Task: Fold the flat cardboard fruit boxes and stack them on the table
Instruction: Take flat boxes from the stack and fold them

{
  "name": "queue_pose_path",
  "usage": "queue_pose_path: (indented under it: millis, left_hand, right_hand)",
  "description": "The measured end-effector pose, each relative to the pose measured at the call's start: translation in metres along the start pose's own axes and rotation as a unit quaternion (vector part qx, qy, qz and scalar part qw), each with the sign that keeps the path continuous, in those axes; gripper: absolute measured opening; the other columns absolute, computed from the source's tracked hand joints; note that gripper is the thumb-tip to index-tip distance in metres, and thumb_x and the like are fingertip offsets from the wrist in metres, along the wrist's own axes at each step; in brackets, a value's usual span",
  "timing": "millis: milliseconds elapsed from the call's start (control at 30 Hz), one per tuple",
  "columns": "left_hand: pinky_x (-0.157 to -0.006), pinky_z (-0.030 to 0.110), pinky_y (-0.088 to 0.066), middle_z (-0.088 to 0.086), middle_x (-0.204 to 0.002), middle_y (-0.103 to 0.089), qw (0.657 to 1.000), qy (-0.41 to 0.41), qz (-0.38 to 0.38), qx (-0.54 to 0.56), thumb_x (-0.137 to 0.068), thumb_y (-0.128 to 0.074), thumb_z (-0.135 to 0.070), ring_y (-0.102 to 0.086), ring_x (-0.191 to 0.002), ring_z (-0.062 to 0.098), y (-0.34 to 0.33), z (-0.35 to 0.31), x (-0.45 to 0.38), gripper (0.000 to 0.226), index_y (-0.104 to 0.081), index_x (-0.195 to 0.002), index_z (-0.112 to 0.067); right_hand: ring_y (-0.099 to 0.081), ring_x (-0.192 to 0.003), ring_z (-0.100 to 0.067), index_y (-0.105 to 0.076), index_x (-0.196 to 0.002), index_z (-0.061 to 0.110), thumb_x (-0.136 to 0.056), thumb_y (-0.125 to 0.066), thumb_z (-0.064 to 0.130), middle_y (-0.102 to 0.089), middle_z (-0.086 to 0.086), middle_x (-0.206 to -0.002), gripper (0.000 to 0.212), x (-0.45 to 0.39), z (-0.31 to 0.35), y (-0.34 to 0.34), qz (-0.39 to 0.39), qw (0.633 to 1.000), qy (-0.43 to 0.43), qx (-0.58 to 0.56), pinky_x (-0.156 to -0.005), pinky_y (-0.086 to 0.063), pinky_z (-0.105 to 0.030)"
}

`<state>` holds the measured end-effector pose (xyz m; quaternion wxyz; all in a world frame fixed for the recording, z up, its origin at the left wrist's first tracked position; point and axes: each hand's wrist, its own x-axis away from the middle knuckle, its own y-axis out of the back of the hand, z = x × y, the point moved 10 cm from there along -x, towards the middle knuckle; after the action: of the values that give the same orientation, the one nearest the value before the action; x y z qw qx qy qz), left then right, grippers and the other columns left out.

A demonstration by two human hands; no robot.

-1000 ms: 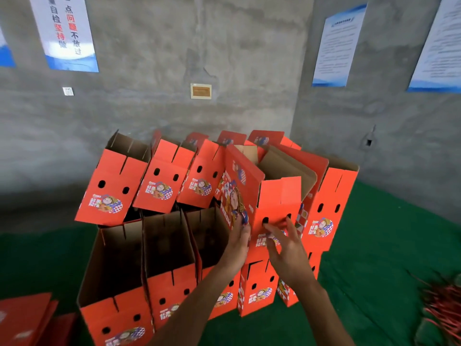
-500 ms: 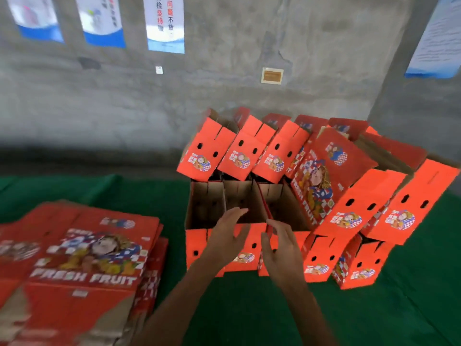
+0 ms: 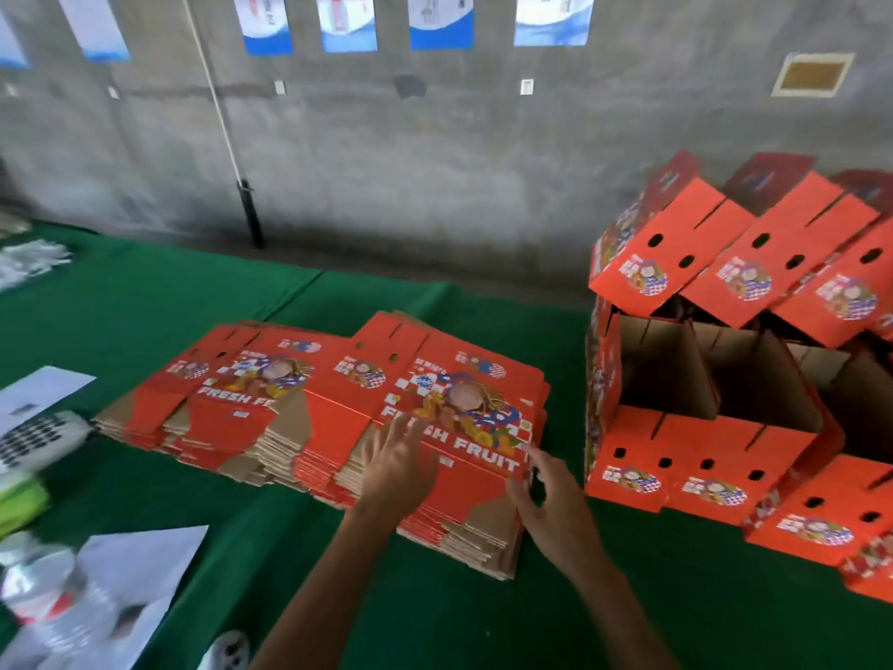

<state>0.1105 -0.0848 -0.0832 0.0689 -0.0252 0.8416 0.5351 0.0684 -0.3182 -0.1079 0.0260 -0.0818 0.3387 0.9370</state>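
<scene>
you're at the pick-up step: grabbing the next flat box [image 3: 464,427] off the top of the nearer flat pile [image 3: 435,515], near the table [image 3: 676,597] front edge. left hand [image 3: 397,469] lies flat on it, fingers spread wide, gripping nothing. right hand [image 3: 548,495] sits at the box's right edge, fingers loosely curled; can't tell if it's pinching yet. next: peel off just one sheet. folded boxes [image 3: 754,360] are stacked toward the right edge.

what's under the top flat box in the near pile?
Under the top flat box a stack of more flat boxes shows only as layered edges; their faces are covered. Below is the green table cover. The left hand rests on top; the right hand is at its right edge.
</scene>
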Motion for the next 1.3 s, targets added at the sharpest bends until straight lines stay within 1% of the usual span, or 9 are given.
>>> queue_pose_path:
  millis: [100, 233, 433, 633, 833, 1033, 1133, 1200, 1300]
  left_hand:
    - [-0.124, 0.064, -0.002, 0.007, -0.171, -0.003, 0.993, 0.094, 0.042, -0.061, -0.097, -0.047, -0.062, 0.001, -0.157, 0.033, -0.005, 0.071, 0.004, 0.077, -0.013, -0.159, -0.031]
    - [-0.12, 0.065, 0.006, 0.011, -0.171, 0.009, 0.988, 0.132, 0.042, -0.066, -0.088, -0.045, -0.082, 0.013, -0.157, 0.035, -0.006, 0.112, 0.005, 0.098, -0.01, -0.161, -0.026]
    - [-0.124, 0.058, -0.017, 0.017, -0.166, -0.023, 0.987, 0.138, -0.05, -0.059, -0.099, -0.042, -0.066, -0.016, -0.154, 0.036, 0.017, 0.126, 0.005, 0.076, -0.034, -0.153, -0.014]
    - [-0.118, 0.057, -0.029, 0.018, -0.163, -0.025, 0.987, 0.153, -0.034, -0.015, -0.102, -0.048, -0.052, -0.026, -0.143, 0.04, 0.017, 0.125, 0.003, 0.064, -0.036, -0.149, -0.009]
    - [-0.119, 0.054, -0.032, 0.016, -0.162, -0.025, 0.989, 0.129, 0.01, -0.075, -0.099, -0.051, -0.029, -0.03, -0.142, 0.041, 0.022, 0.122, 0.004, 0.063, -0.025, -0.154, -0.012]
    - [-0.11, 0.041, -0.039, 0.01, -0.117, -0.073, 0.986, 0.033, -0.134, -0.096, -0.103, -0.035, -0.023, -0.067, -0.106, 0.027, 0.084, 0.077, 0.015, 0.036, -0.061, -0.121, -0.007]
    - [-0.086, 0.05, -0.054, 0.023, -0.089, -0.074, 0.968, 0.055, -0.241, -0.037, -0.102, -0.057, -0.014, -0.067, -0.1, 0.04, 0.139, 0.072, 0.031, 0.02, -0.07, -0.099, 0.0]
    - [-0.073, 0.045, -0.056, 0.023, -0.087, -0.072, 0.959, 0.084, -0.268, 0.036, -0.099, -0.064, -0.022, -0.067, -0.09, 0.039, 0.169, 0.072, 0.036, 0.023, -0.07, -0.095, 0.0]
    - [-0.062, 0.039, -0.057, 0.008, -0.082, -0.07, 0.936, 0.061, -0.303, 0.168, -0.1, -0.063, -0.038, -0.066, -0.07, 0.026, 0.208, 0.055, 0.04, 0.029, -0.067, -0.092, -0.011]
  right_hand:
    - [-0.054, -0.124, -0.014, -0.03, -0.152, 0.037, -0.097, -0.065, 0.046, -0.041, 0.005, -0.136, 0.066, 0.002, -0.01, -0.051, 0.082, 0.995, -0.059, 0.01, -0.103, -0.051, -0.038]
    - [-0.055, -0.121, -0.014, -0.039, -0.148, 0.025, -0.093, -0.07, 0.045, -0.037, -0.002, -0.142, 0.066, 0.003, -0.027, -0.063, 0.046, 0.987, -0.14, 0.055, -0.098, -0.05, -0.031]
    - [-0.069, -0.086, -0.002, -0.065, -0.121, 0.018, -0.094, -0.071, 0.045, -0.071, 0.008, -0.105, 0.039, 0.009, -0.043, -0.074, 0.08, 0.975, -0.206, -0.014, -0.075, -0.055, -0.022]
    - [-0.067, -0.095, -0.016, -0.065, -0.111, 0.016, -0.09, -0.074, 0.046, -0.067, 0.0, -0.107, 0.037, 0.011, -0.036, -0.061, 0.025, 0.978, -0.206, 0.009, -0.086, -0.057, -0.037]
    - [-0.059, -0.093, -0.005, -0.057, -0.115, 0.024, -0.087, -0.076, 0.049, -0.053, 0.005, -0.113, 0.042, 0.014, -0.007, -0.017, -0.124, 0.982, -0.133, -0.046, -0.07, -0.052, -0.029]
    - [-0.073, -0.089, -0.005, -0.056, -0.127, 0.034, -0.1, -0.064, 0.026, -0.071, 0.011, -0.107, 0.029, 0.0, 0.045, 0.026, -0.124, 0.969, 0.001, -0.212, -0.069, -0.064, -0.035]
    - [-0.059, -0.112, 0.016, -0.054, -0.146, 0.026, -0.103, -0.06, 0.024, -0.061, 0.016, -0.135, 0.044, -0.002, 0.063, 0.073, -0.167, 0.967, 0.041, -0.19, -0.092, -0.054, -0.016]
    - [-0.057, -0.123, 0.009, -0.06, -0.143, 0.021, -0.102, -0.062, 0.021, -0.062, 0.012, -0.139, 0.041, 0.001, 0.076, 0.111, -0.214, 0.956, 0.077, -0.184, -0.101, -0.05, -0.02]
    - [-0.065, -0.111, 0.008, -0.065, -0.137, 0.025, -0.097, -0.071, 0.026, -0.07, 0.025, -0.121, 0.04, 0.012, 0.081, 0.167, -0.306, 0.915, 0.092, -0.247, -0.085, -0.053, -0.011]
